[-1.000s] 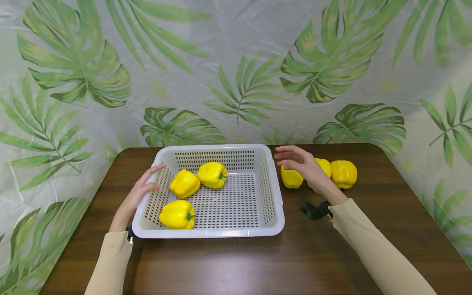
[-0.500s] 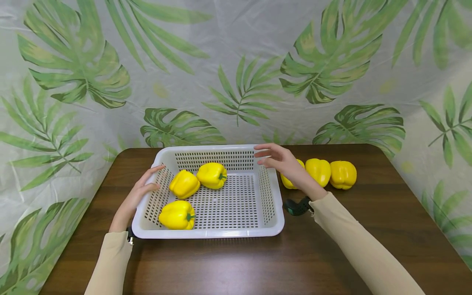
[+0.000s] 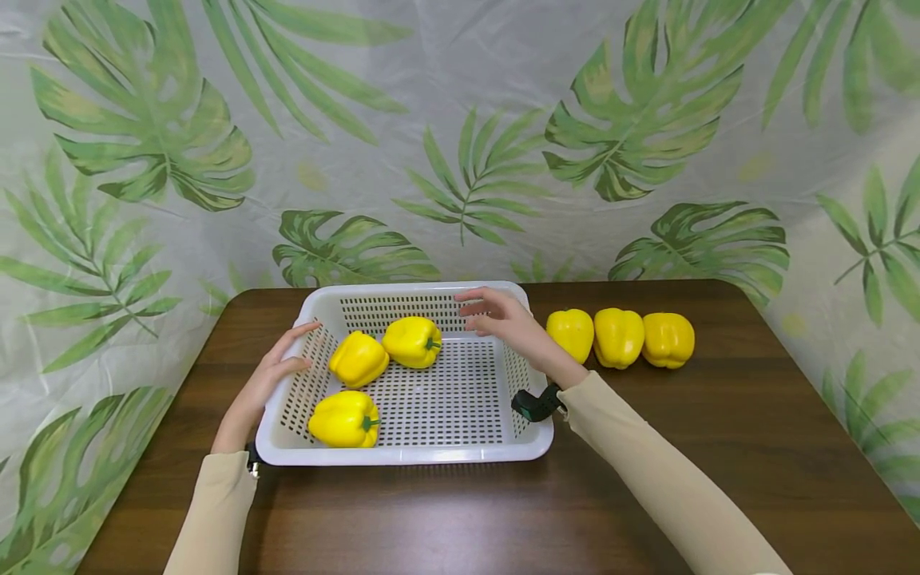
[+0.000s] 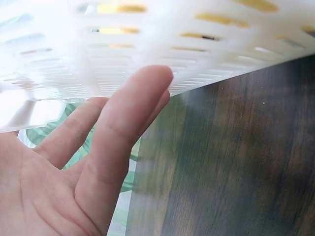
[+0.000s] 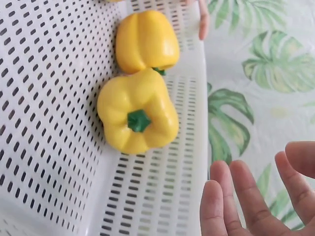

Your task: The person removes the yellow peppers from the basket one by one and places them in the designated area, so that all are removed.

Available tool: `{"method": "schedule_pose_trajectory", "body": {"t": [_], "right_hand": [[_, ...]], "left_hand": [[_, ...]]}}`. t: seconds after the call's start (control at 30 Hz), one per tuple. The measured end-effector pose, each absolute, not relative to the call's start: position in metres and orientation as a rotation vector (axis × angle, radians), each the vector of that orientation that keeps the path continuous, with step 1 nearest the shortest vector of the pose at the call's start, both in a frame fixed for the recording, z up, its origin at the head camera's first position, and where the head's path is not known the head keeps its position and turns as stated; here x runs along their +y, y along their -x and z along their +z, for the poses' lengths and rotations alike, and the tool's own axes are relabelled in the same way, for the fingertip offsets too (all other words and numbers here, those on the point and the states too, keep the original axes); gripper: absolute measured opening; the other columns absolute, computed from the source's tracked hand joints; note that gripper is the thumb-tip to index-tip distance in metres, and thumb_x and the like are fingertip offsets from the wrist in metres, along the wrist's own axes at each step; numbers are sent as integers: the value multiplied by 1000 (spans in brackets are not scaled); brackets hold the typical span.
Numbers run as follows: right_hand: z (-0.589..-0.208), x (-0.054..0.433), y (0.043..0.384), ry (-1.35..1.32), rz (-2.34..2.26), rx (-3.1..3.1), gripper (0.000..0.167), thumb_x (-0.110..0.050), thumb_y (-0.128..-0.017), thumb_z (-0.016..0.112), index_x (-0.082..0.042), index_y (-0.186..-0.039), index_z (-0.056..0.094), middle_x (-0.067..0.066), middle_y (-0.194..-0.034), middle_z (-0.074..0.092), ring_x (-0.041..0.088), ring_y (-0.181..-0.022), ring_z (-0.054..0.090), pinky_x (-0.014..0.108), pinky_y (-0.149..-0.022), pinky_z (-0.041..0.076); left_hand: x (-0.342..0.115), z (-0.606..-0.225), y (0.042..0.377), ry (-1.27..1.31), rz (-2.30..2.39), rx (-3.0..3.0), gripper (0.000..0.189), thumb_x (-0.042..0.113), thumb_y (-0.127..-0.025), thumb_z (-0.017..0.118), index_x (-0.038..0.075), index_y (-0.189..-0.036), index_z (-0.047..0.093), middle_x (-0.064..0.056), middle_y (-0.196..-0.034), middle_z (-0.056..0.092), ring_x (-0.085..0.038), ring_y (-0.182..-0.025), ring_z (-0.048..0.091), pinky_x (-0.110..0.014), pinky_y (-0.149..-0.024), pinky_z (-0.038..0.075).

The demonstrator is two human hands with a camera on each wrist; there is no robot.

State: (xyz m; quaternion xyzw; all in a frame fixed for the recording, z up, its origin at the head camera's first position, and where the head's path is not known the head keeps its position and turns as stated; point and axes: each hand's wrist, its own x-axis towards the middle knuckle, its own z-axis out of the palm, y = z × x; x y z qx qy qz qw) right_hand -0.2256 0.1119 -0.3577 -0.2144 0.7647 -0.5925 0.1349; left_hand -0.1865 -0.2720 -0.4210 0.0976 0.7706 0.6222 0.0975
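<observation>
A white perforated plastic basket (image 3: 402, 455) holds three yellow bell peppers: one near the front left (image 3: 343, 419), one behind it (image 3: 358, 359) and one at the back (image 3: 412, 342). On the left side, my left hand (image 3: 269, 375) grips the basket's rim, and its fingers (image 4: 118, 118) show against the outer wall in the left wrist view. Over the basket's right part hangs my right hand (image 3: 506, 323), fingers spread and loosely bent, with nothing between them. The right wrist view shows those fingers (image 5: 253, 201) apart from the nearest bell pepper (image 5: 138, 115) and its green stem.
Three more yellow bell peppers (image 3: 570, 335) (image 3: 619, 339) (image 3: 668, 340) stand in a row on the dark wooden table (image 3: 690, 431), right of the basket. A leaf-patterned cloth (image 3: 467, 160) hangs behind the table.
My right hand has moved left from beside the row of bell peppers, across the basket's right rim, to over its inside. My left hand and the basket have stayed in place.
</observation>
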Motion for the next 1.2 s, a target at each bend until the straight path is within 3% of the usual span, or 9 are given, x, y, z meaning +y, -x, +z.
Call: {"method": "schedule_pose_trajectory", "body": {"t": [0.2, 0.4, 0.67, 0.83, 0.93, 1.0, 1.1, 1.2], "right_hand": [[-364, 95, 228, 567, -1683, 2218, 40, -8, -96, 54, -4, -135, 50, 21, -128, 54, 33, -110, 55, 45, -90, 48], [-374, 82, 231, 536, -1634, 2226, 41, -6, -94, 56, -7, -134, 52, 21, -127, 55, 32, -113, 53, 51, -91, 46], [-379, 68, 229, 513, -1508, 2235, 42, -7, -94, 52, -6, -136, 50, 21, -131, 51, 30, -110, 54, 44, -86, 48], [-380, 62, 228, 476, -1390, 2234, 45, -9, -93, 53, -13, -138, 49, 20, -136, 46, 32, -110, 51, 45, -84, 47], [-381, 59, 229, 458, -1328, 2250, 47, -11, -92, 55, -17, -139, 48, 20, -132, 49, 30, -101, 54, 45, -81, 48], [-382, 58, 230, 453, -1306, 2245, 49, -12, -92, 55, -19, -140, 47, 19, -126, 53, 27, -85, 55, 44, -76, 48], [-382, 54, 230, 453, -1299, 2217, 52, -11, -92, 55, -19, -142, 44, 16, -113, 57, 20, -63, 45, 40, -66, 43], [-383, 50, 231, 447, -1313, 2191, 53, -9, -91, 55, -17, -142, 43, 13, -101, 56, 13, -53, 35, 34, -58, 36]], "left_hand": [[-272, -422, 186, -302, 1839, 2294, 55, 10, -98, 41, 17, -150, 24, -21, -153, 17, -50, -119, 40, -49, -80, 52], [-273, -423, 186, -306, 1841, 2294, 55, 10, -98, 41, 16, -150, 24, -22, -153, 18, -50, -118, 41, -47, -80, 52], [-273, -423, 186, -297, 1838, 2296, 55, 11, -98, 41, 17, -150, 24, -21, -153, 18, -50, -119, 41, -48, -80, 52], [-272, -423, 186, -297, 1840, 2296, 55, 10, -98, 41, 17, -150, 25, -21, -153, 18, -50, -119, 41, -49, -81, 52], [-272, -422, 186, -302, 1845, 2291, 55, 10, -98, 41, 16, -150, 24, -21, -153, 18, -50, -119, 41, -49, -81, 52], [-272, -422, 186, -301, 1847, 2290, 55, 10, -98, 41, 16, -150, 24, -22, -153, 18, -50, -119, 40, -49, -81, 52], [-272, -422, 187, -304, 1850, 2287, 55, 9, -98, 41, 16, -150, 25, -21, -153, 18, -50, -119, 40, -47, -81, 52], [-272, -422, 187, -309, 1860, 2279, 55, 9, -98, 40, 16, -150, 25, -21, -153, 18, -49, -120, 40, -45, -81, 52]]}}
